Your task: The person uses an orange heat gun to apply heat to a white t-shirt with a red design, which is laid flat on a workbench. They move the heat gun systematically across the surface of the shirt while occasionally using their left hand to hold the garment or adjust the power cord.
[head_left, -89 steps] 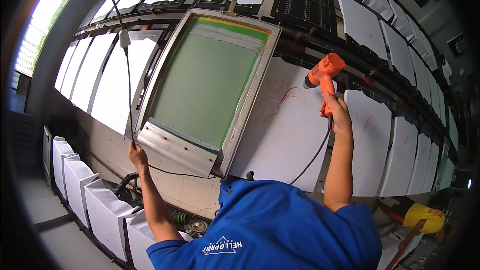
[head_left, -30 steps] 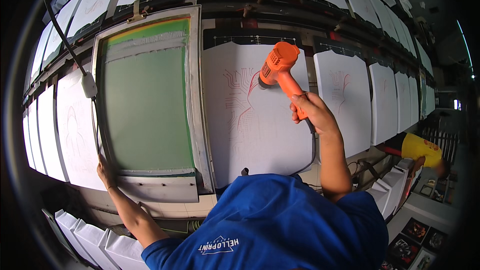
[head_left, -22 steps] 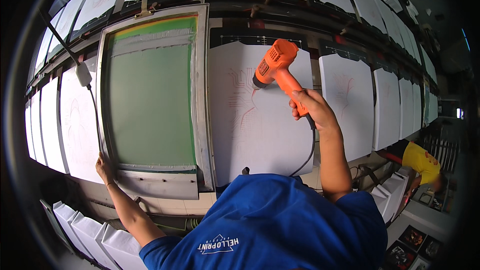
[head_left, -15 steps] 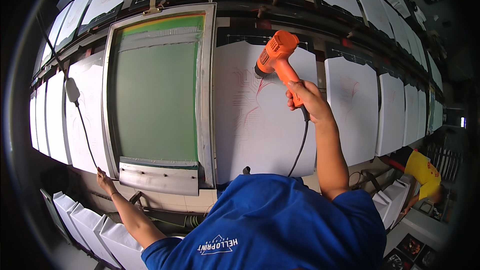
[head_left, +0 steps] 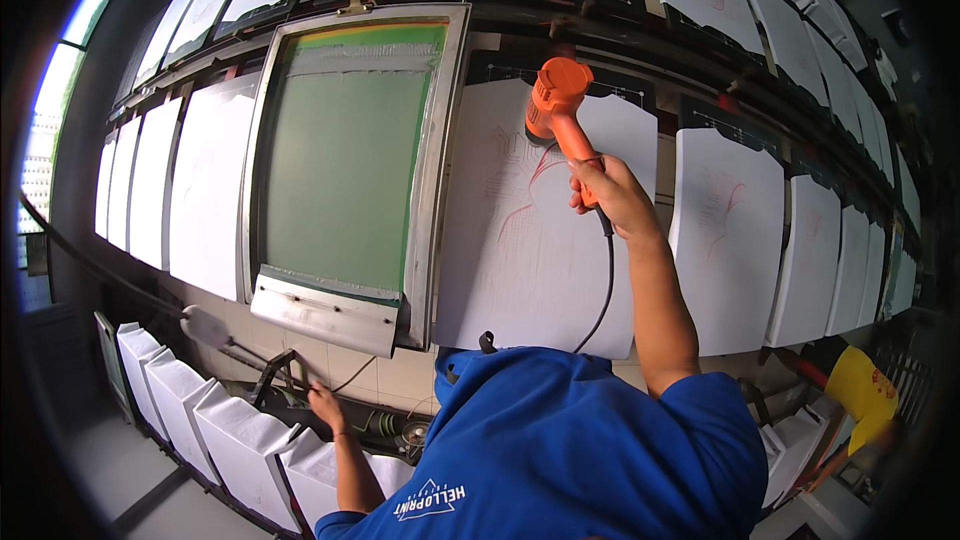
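An orange heat gun (head_left: 562,105) is gripped by its handle in my right hand (head_left: 618,198), fingers wrapped round it. Its nozzle points down and left over a white fabric panel (head_left: 540,280) bearing fine red line print. A black cord (head_left: 606,280) hangs from the handle towards my body. Down at the left, my left hand (head_left: 325,405) is closed on a dark cable (head_left: 262,355). That cable carries a pale grey connector (head_left: 205,327), smeared by motion, and runs up to the left edge.
Left of the panel lies a metal-framed printing screen (head_left: 455,140) with green mesh (head_left: 340,160) and a metal blade (head_left: 325,318) at its near end. White panels (head_left: 730,230) line both sides and the row behind me (head_left: 240,440). A person in yellow (head_left: 862,395) is at the right.
My left hand has come right and nearer my body, pulling the cable and connector down off the panels at left. The view has shifted left. The heat gun stays over the same panel.
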A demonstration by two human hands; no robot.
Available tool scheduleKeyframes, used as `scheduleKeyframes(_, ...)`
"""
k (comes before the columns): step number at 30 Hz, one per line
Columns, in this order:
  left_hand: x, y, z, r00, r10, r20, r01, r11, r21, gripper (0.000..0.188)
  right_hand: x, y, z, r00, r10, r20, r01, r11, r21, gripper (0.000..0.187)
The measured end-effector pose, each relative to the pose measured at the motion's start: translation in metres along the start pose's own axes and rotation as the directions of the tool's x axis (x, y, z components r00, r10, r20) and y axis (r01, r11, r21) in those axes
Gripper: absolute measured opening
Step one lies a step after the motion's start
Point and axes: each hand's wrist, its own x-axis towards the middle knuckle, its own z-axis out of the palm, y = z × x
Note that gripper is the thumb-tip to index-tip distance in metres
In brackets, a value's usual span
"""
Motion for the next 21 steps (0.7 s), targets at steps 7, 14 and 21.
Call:
scheduleKeyframes(7, -0.165, 0.124, 0.01, 0.961, -0.114, 0.251, 0.139, 0.987, -0.085, 0.038, -0.029, 0.003, -0.014, 0.985, 0.083, 0.15, -0.069, 0.993, -0.094, 0.041)
scheduleKeyframes(14, -0.206, 0.168, 0.037, 0.995, -0.099, -0.018, 0.094, 0.979, -0.183, 0.023, -0.009, 0.004, 0.003, 0.985, 0.003, 0.173, 0.015, 0.995, -0.1, 0.041)
scheduleKeyframes(21, -0.194, 0.148, 0.035, 0.983, -0.074, -0.166, 0.058, 0.994, -0.096, 0.03, 0.019, 0.005, 0.019, 0.977, 0.027, 0.21, -0.001, 0.992, -0.123, 0.039)
